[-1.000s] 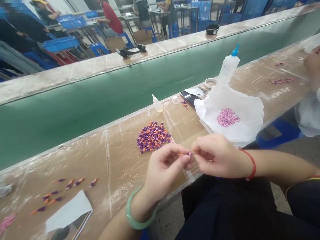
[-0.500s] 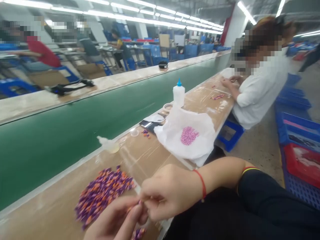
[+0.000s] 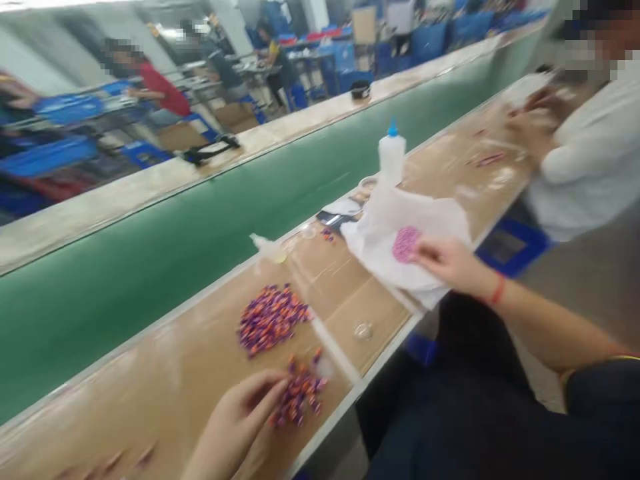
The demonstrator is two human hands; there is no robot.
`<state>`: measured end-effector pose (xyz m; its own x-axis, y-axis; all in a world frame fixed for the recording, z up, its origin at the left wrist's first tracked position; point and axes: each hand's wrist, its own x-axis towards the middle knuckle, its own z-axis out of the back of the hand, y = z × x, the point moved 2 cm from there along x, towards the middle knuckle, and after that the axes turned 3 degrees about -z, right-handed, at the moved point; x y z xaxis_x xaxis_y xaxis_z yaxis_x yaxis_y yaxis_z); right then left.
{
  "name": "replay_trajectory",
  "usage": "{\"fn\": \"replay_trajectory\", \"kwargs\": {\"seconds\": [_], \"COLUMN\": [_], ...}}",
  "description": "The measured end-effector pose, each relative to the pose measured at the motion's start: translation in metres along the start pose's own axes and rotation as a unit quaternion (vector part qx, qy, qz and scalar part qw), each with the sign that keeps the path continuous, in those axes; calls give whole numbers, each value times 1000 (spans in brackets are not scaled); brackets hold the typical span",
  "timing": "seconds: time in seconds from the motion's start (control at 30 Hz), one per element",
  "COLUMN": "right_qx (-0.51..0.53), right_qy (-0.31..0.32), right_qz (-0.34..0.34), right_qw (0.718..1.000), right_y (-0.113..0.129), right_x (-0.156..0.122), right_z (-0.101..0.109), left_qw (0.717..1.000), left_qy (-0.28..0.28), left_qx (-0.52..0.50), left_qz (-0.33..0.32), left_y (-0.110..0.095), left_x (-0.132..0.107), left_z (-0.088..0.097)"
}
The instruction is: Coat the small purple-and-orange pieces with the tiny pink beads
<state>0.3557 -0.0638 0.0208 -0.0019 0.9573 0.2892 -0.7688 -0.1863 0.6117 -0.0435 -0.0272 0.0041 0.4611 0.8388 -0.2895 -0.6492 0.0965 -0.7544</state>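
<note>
My left hand (image 3: 245,413) is at the edge of a small pile of purple-and-orange pieces (image 3: 303,393), thumb and forefinger brought together; whatever lies between the tips is too blurred to name. Just beyond is a larger pile of the same pieces (image 3: 273,317). Over on the right, my right hand (image 3: 447,263), with a red string at the wrist, pinches at the edge of a heap of tiny pink beads (image 3: 405,241). Those beads lie on a crumpled white sheet (image 3: 440,213). Its fingertips hide what they hold, if anything.
A white bottle with a blue tip (image 3: 392,157) stands behind the sheet. Nearby are a roll of tape (image 3: 368,185), a small squeeze bottle (image 3: 269,249) and a small clear round item (image 3: 363,330). A green conveyor belt (image 3: 210,220) runs alongside. A co-worker in white (image 3: 600,147) sits at the right.
My hands, together half a second ago, have parted: the right has reached out to the pink beads, the left lies by the small pile. The view has shifted, showing more of the table's near left.
</note>
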Motion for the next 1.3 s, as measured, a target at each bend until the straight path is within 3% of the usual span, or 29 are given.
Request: {"fn": "replay_trajectory", "kwargs": {"seconds": [0.13, 0.23, 0.43, 0.6, 0.8, 0.97, 1.07, 1.17, 1.23, 1.3], "right_qx": [-14, -35, -71, -117, -138, -140, -127, -46, 17, 55], "right_qy": [-42, -31, 72, 122, 96, 13, -20, -29, -37, -34], "right_qz": [-73, -74, 8, 18, 38, 176, 217, 195, 201, 238], "right_qw": [996, 996, 995, 985, 985, 974, 968, 979, 979, 969], "right_y": [-76, -102, -99, -107, -107, -109, -97, -58, -23, 11], "right_x": [2, 9, 31, 27, 15, 12, 9, 3, 0, -2], "right_z": [2, -7, -24, -32, -40, -49, -45, -33, -27, -25], "left_qw": [998, 996, 996, 992, 988, 983, 976, 966, 967, 968], "left_qy": [21, 21, -27, -85, -129, -177, -216, -237, -199, -123], "left_qx": [8, 29, 37, 66, 44, -2, -39, -92, -127, -158], "left_qz": [59, 76, 73, 70, 69, 47, 17, -38, -92, -153], "left_y": [32, 48, 45, 45, 45, 46, 40, 14, -15, -48], "left_x": [-7, -7, -9, -11, -8, -2, 0, 0, 2, 7], "left_z": [-10, -13, 0, 9, 6, 4, 2, -8, -21, -38]}}
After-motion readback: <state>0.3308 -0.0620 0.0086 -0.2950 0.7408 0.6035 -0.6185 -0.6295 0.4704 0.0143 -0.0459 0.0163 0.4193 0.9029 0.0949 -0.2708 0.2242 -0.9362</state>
